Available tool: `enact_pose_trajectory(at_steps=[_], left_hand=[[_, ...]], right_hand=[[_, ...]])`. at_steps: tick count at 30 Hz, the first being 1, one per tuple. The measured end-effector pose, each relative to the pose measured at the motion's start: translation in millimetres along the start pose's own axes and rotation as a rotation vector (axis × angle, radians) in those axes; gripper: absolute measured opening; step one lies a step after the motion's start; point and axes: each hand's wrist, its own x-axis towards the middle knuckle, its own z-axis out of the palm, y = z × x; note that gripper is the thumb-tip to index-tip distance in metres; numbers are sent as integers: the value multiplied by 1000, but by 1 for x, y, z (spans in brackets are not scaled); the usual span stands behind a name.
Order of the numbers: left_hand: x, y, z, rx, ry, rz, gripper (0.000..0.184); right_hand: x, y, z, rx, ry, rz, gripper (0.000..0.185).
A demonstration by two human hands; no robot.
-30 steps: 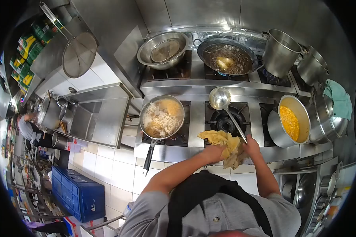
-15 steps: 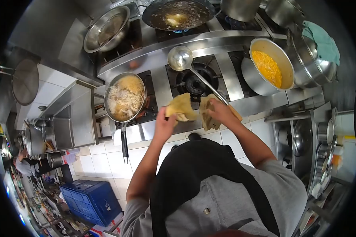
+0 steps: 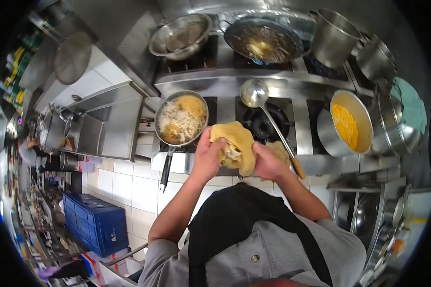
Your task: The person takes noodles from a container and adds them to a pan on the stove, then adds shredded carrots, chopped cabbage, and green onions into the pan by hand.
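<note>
A yellow cloth (image 3: 242, 141), bunched and folded, is held between both hands over the front edge of the stove. My left hand (image 3: 209, 155) grips its left side, thumb on top. My right hand (image 3: 269, 161) pinches its right side. Behind my right hand a greyish-brown cloth (image 3: 278, 150) lies on the stove edge. The ladle (image 3: 255, 93) rests across the middle burner, its wooden handle pointing toward me. Left of my left hand stands a frying pan (image 3: 183, 119) with shredded pale food and broth, its black handle jutting over the edge.
A wok (image 3: 262, 42) of bubbling oil sits over a flame at the back, beside a steel bowl (image 3: 181, 37). At right are a tilted pot (image 3: 352, 122) of yellow food and a green cloth (image 3: 409, 107). A blue crate (image 3: 96, 222) stands lower left; a person (image 3: 31, 155) is far left.
My right hand has let go of the greyish-brown cloth and taken hold of the yellow cloth's right side. Earlier, it held the ladle's handle. The camera view has shifted.
</note>
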Motion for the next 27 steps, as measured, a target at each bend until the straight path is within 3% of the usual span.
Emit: enact_pose_trajectory(at_steps=[2, 3, 5, 7, 9, 11, 13, 14, 15, 17, 18, 20, 21, 23, 24, 26, 27], left_hand=[[11, 10, -5, 320, -63, 84, 25], [18, 24, -4, 322, -61, 109, 25], [37, 68, 1, 791, 58, 418, 30], [80, 112, 6, 736, 178, 748, 28], [137, 155, -2, 921, 387, 1021, 27], [198, 180, -19, 836, 495, 991, 28], [274, 174, -66, 848, 617, 774, 25], [304, 159, -93, 976, 619, 606, 25], [324, 151, -108, 1097, 617, 426, 24], [318, 141, -99, 979, 420, 128, 24], [323, 134, -101, 976, 419, 131, 24], [328, 113, -114, 677, 409, 161, 27], [316, 118, -106, 670, 417, 164, 27], [276, 131, -81, 309, 282, 126, 31], [277, 120, -89, 444, 327, 223, 39], [232, 110, -73, 503, 383, 443, 31], [200, 105, -73, 523, 303, 443, 31]], right_hand=[[26, -4, 38, -203, 95, -136, 39], [46, -14, 47, -342, 139, -203, 37], [94, -48, 88, -603, 200, -476, 32], [151, -92, 129, -871, 17, -660, 32], [216, -126, 167, -1332, 179, -892, 29], [295, -143, 177, -1342, 325, -934, 31], [349, -145, 165, -1476, 535, -1019, 34], [376, -143, 146, -1495, 672, -894, 36], [403, -141, 121, -1282, 605, -598, 32], [410, -127, 117, -692, 337, -93, 31], [411, -130, 117, -695, 338, -95, 31], [409, -134, 110, -624, 117, 183, 27], [409, -136, 113, -633, 113, 189, 27], [405, -139, 116, -406, 157, 60, 28], [408, -143, 112, -386, 114, 63, 27], [398, -147, 109, -366, 154, -30, 25], [391, -149, 105, -341, 203, -121, 22]])
